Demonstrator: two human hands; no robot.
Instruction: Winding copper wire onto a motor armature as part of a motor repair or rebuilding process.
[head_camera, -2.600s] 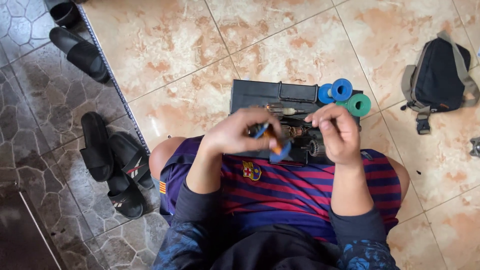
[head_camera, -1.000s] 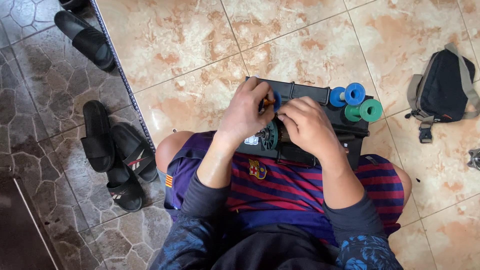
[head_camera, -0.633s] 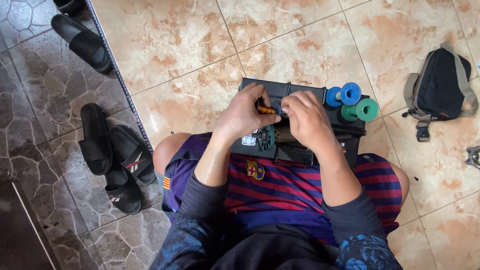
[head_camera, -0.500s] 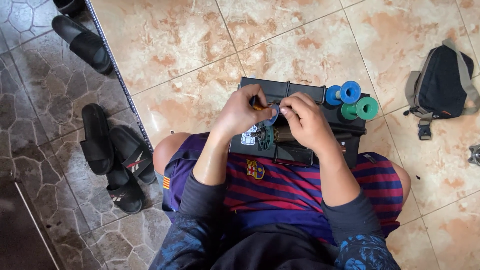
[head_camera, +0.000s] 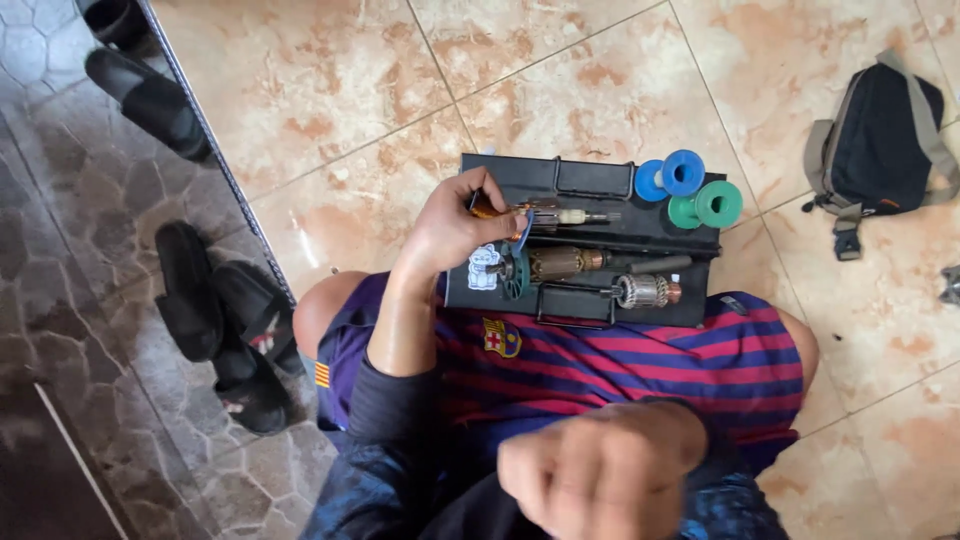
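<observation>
Left hand (head_camera: 452, 228) around armature (head_camera: 545, 214); right hand (head_camera: 600, 475) fisted

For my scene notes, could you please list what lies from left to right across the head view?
Black sandals on the dark stone floor → left hand gripping an orange-handled tool → black metal toolbox → blue and green plastic spools → dark shoulder bag with grey straps.

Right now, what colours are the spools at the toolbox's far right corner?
Two blue spools and two green spools, seen in the head view.
</observation>
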